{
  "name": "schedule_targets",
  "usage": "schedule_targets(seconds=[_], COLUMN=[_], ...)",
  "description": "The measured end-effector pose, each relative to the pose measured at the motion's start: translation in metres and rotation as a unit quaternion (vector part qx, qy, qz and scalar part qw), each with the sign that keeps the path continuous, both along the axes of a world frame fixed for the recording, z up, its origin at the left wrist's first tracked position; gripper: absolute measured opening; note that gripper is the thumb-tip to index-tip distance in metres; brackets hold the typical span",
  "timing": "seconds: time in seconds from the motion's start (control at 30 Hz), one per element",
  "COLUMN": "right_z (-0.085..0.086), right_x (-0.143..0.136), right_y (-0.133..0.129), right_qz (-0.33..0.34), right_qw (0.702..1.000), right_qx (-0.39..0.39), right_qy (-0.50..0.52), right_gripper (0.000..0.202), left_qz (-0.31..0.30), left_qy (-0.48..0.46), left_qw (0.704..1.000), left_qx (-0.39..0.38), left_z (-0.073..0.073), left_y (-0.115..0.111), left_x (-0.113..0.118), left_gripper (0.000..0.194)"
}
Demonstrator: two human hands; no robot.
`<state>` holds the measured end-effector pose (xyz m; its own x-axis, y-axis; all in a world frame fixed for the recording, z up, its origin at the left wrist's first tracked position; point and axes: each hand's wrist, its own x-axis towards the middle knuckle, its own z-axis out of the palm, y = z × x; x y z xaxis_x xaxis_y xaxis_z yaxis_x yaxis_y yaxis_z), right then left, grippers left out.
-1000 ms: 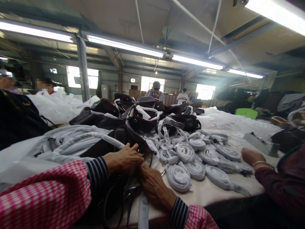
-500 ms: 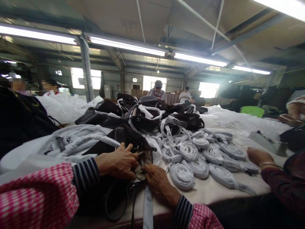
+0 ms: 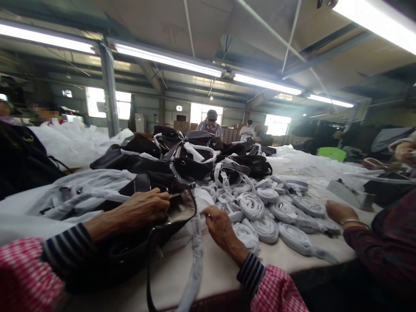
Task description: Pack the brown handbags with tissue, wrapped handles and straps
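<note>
A dark handbag [image 3: 173,229] lies in front of me with its mouth open, showing a beige lining [image 3: 182,209]. My left hand [image 3: 139,208] is closed on the near side of the bag's opening, its fingertips partly hidden. To the right of the mouth is my right hand [image 3: 221,226], apart from the bag, with thumb and forefinger drawn together; whether anything small is between them is unclear. A strap in white wrapping [image 3: 196,247] hangs down between the bag and my right hand. A thin dark strap [image 3: 149,268] loops below the bag.
Coiled white-wrapped straps [image 3: 251,206] cover the table [image 3: 276,258] to the right. Dark bags [image 3: 191,167] are heaped behind. White wrapped handles [image 3: 94,190] lie at left. A co-worker's hand [image 3: 341,212] rests at right; another person [image 3: 210,123] stands beyond the heap.
My right hand has come away from the bag's opening, to the right. My left hand has shifted left, and the bag's mouth now gapes wider with more lining showing.
</note>
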<state>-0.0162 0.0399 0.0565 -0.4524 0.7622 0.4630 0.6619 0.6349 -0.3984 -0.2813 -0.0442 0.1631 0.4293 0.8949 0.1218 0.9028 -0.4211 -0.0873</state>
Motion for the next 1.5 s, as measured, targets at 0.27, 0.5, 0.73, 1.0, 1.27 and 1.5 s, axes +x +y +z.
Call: schedule_targets(seconds=[0.27,0.5,0.73,1.0,1.27,1.5], right_z=[-0.017,-0.02,-0.025,-0.018,-0.014,-0.015], right_x=[-0.019,-0.021,-0.032,-0.047,-0.04,-0.033], right_y=[0.016,0.024,0.029,0.041,0.041,0.035], right_qz=[-0.048,-0.056,-0.052,-0.059,-0.048,-0.052], right_qw=[0.991,0.984,0.982,0.983,0.986,0.992], right_qx=[-0.003,0.003,0.036,0.037,0.049,0.045], right_qy=[-0.127,-0.168,-0.177,-0.171,-0.152,-0.106], right_gripper=[0.032,0.022,0.022,0.02,0.026,0.021], left_qz=[0.04,0.023,0.034,0.026,0.009,0.014], left_qy=[-0.124,-0.237,-0.213,-0.229,-0.183,-0.239], left_qw=[0.99,0.97,0.974,0.97,0.982,0.968], left_qx=[-0.05,-0.056,-0.067,-0.074,-0.051,-0.071], left_z=[0.01,0.008,0.007,0.007,-0.001,0.002], left_y=[-0.003,0.002,0.003,0.002,0.001,0.002], left_x=[-0.012,-0.047,-0.046,-0.039,-0.022,-0.044], left_gripper=[0.016,0.021,0.026,0.025,0.023,0.024])
